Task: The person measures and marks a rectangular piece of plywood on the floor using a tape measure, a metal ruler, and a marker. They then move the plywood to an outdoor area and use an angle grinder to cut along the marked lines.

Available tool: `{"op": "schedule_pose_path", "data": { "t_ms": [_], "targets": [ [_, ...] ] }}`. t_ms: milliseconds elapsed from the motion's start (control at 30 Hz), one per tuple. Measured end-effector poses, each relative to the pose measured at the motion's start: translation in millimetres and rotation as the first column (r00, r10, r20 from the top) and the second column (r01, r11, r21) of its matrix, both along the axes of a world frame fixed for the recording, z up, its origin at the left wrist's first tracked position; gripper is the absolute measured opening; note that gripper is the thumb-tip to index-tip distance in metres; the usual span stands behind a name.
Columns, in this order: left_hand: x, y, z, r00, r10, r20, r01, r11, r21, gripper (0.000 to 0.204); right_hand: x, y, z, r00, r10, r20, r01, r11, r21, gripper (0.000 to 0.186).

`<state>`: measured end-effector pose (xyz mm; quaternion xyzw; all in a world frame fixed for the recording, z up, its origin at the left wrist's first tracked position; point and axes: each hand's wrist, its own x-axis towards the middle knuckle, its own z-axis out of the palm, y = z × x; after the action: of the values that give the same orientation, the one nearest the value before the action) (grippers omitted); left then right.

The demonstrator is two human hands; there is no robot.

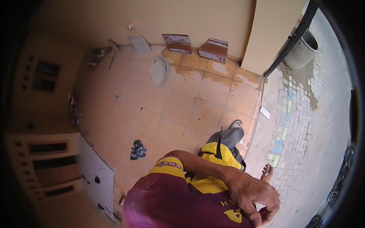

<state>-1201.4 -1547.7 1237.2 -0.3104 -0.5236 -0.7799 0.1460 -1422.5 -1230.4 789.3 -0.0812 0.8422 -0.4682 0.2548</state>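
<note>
My left hand point(258, 201) crosses in front of my purple-and-yellow shirt point(159, 201) at lower right, its fingers curled and its thumb bent down against or near the cloth; whatever it may grip is hidden. Farther right and a little higher, my right hand point(267, 171) is small in view, closed on a small blue object point(268, 171) too small to name. Above the hands are my grey-trousered leg point(230, 136) and sandalled foot point(236, 124) on the tiled floor point(182, 114).
Boards point(176, 43), a curved grey slab point(159, 71) and a dark crumpled cloth point(138, 150) lie or lean around the tiles. A large white panel point(95, 165) is at left. A white block point(265, 112) rests on the right-hand ledge. A concrete cylinder point(294, 57) stands beyond a dark post point(283, 51).
</note>
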Motion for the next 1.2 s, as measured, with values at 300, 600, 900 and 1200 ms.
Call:
{"op": "schedule_pose_path", "data": {
  "t_ms": [300, 600, 900, 1200],
  "targets": [
    [-211.5, -102.9, -23.6, 0.707, 0.364, 0.606, -0.284, 0.931, -0.228, 0.031, -11.2, 36.9, -25.8, 0.939, -0.010, 0.344, -0.077, 0.969, 0.237, 0.023],
    [-419.6, -263.4, -82.0, 0.052, 0.900, 0.432, -0.837, 0.275, -0.473, 0.030, -198.1, 48.2, -85.8, 0.938, -0.234, 0.254, 0.147, 0.936, 0.320, 0.015],
    [-587.7, -343.4, -58.7, -0.318, 0.938, 0.138, -0.836, -0.209, -0.507, 0.039, -680.6, -144.4, -16.5, 0.990, -0.085, -0.111, 0.086, 0.996, 0.003, 0.032],
    [-744.4, -518.2, -113.9, -0.865, 0.240, -0.440, -0.092, -0.939, -0.331, 0.089, -951.5, -195.3, -101.2, 0.936, 0.051, -0.350, 0.017, 0.982, 0.189, 0.030]
  ]
}}
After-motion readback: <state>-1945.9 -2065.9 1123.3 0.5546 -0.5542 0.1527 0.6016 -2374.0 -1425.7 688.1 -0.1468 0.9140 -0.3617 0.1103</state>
